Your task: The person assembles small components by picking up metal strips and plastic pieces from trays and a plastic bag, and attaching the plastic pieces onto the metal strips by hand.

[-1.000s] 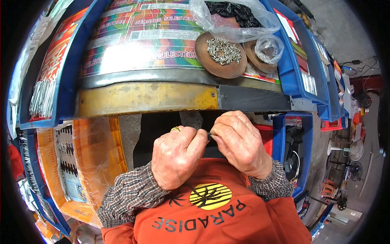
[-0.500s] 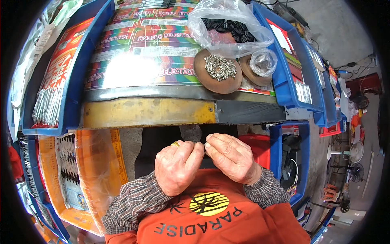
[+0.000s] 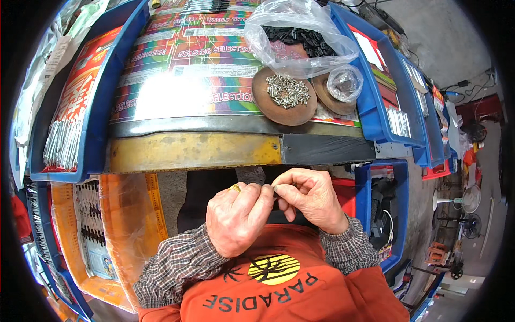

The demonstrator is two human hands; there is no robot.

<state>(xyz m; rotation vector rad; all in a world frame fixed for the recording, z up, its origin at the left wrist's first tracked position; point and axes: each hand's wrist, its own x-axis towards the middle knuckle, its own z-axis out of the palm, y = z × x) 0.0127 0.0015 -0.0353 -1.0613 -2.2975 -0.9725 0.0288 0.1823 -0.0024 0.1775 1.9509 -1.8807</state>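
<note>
Meeting at fingertips, left hand (image 3: 237,217) and right hand (image 3: 314,197) curl in; cannot tell if small thing sits pinched between. Metal pins (image 3: 289,91) lie far, bit right, in round brown dish (image 3: 284,116), nearer right hand.

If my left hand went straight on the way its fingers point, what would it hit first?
Most likely your right hand, which sits just ahead of the left hand; whether they already touch is unclear.
</note>
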